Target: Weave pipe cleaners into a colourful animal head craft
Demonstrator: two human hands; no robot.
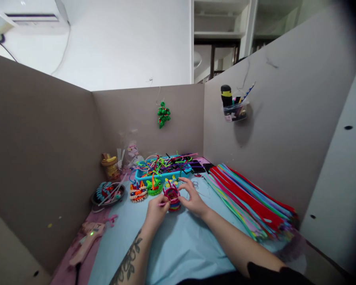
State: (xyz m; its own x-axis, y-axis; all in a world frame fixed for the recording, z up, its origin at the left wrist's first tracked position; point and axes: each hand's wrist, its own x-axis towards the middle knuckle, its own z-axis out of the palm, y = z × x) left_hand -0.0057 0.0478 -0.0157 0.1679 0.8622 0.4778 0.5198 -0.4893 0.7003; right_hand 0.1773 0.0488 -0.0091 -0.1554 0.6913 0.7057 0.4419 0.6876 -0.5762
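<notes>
My left hand pinches a pink pipe cleaner end against a small round coiled pipe-cleaner basket of pink, red and mixed colours. My right hand grips the same basket from the right, fingers curled over its rim. The basket sits on the light blue mat. Just behind it stand a green coiled figure, an orange and white one and a yellow and blue one.
A blue tray of tangled pipe cleaners is behind the figures. A long stack of straight pipe cleaners lies at the right. A dark bowl, a pink glue gun, brown partition walls and a wall-mounted pen cup surround the desk.
</notes>
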